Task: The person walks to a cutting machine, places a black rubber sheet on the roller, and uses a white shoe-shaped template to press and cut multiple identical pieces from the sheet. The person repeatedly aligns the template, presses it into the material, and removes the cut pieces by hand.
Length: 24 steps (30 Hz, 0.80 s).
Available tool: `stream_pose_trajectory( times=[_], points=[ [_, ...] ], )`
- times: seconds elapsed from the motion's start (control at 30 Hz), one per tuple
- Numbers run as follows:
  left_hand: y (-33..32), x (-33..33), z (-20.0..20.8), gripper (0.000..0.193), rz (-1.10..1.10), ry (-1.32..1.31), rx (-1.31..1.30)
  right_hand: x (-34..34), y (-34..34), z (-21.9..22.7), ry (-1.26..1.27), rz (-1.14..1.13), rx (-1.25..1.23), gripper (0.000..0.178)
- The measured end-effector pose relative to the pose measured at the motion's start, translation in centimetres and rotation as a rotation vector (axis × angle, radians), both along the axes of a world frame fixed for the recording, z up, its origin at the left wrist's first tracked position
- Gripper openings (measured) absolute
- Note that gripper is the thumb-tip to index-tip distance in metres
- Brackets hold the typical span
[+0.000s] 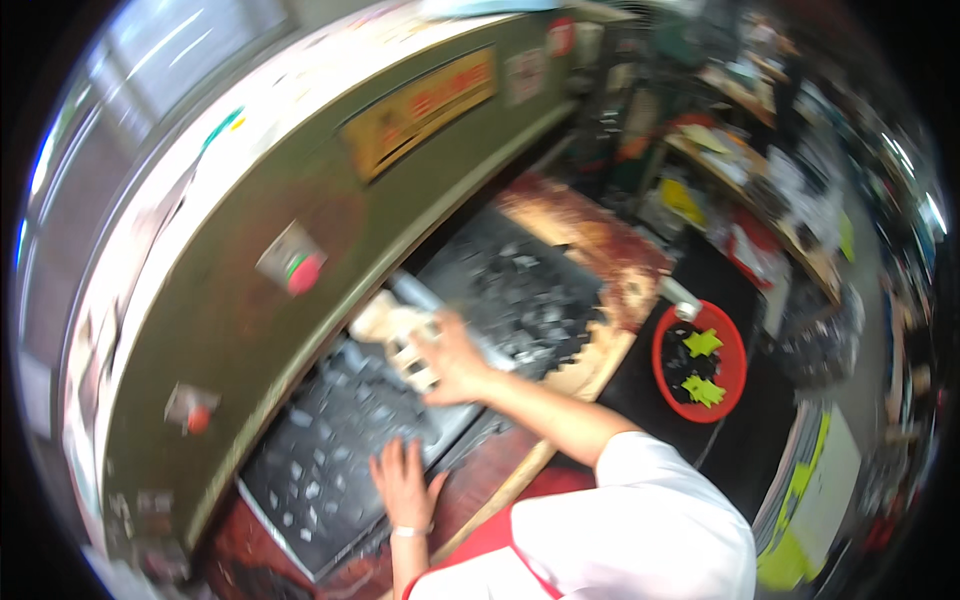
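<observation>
My right hand (458,362) reaches across the work surface with its fingers curled over the near side of a pale, wood-coloured block with dark openings (378,322). The block sits at the front edge of a green machine beam, over a light grey strip. My left hand (404,488) is nearer to me, its fingers spread at the edge of a black sheet (345,520) scattered with small grey cut bits; it holds nothing. Farther right lies a second black sheet (480,250) with many loose bits. Motion blurs the picture somewhat.
The green machine beam (350,225) with a yellow sign (425,105) runs along the far side. At right, a red basin (742,350) holds yellow-green cut pieces (703,342) and dark bits. Stacked sheets (825,490) stand at lower right; a cluttered shelf (745,180) is beyond.
</observation>
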<state>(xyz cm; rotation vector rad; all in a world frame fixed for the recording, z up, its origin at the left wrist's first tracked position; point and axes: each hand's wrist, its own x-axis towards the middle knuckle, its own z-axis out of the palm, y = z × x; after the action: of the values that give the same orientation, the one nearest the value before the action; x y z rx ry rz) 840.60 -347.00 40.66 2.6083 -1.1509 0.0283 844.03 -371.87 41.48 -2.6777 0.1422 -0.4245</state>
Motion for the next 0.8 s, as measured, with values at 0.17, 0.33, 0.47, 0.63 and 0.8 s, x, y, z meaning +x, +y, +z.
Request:
stream_pose_trajectory(
  times=[0.17, 0.33, 0.47, 0.63, 0.8],
  points=[
    [-1.0, -3.3, 1.3, 0.040, -0.087, -0.076, -0.273, -4.5, -0.7, 0.5, -0.060, -0.002, 0.251, 0.085],
    [0.9, -4.8, 1.7, 0.027, -0.041, 0.130, -0.211, -5.9, -1.2, 2.7, 0.048, -0.034, 0.670, 0.091],
    [2.7, -6.9, 2.8, 0.026, -0.165, 0.068, -0.258, -8.5, -4.3, 6.0, 0.145, -0.069, 1.669, 0.088],
    [2.2, -7.8, 4.1, 0.026, -0.228, -0.039, -0.060, -11.2, -6.6, 6.2, -0.196, -0.162, 1.029, 0.085],
    [-0.9, -5.9, 5.6, 0.031, -0.185, 0.035, -0.137, -15.1, -9.7, 6.5, -0.347, -0.324, 1.095, 0.080]
  ],
)
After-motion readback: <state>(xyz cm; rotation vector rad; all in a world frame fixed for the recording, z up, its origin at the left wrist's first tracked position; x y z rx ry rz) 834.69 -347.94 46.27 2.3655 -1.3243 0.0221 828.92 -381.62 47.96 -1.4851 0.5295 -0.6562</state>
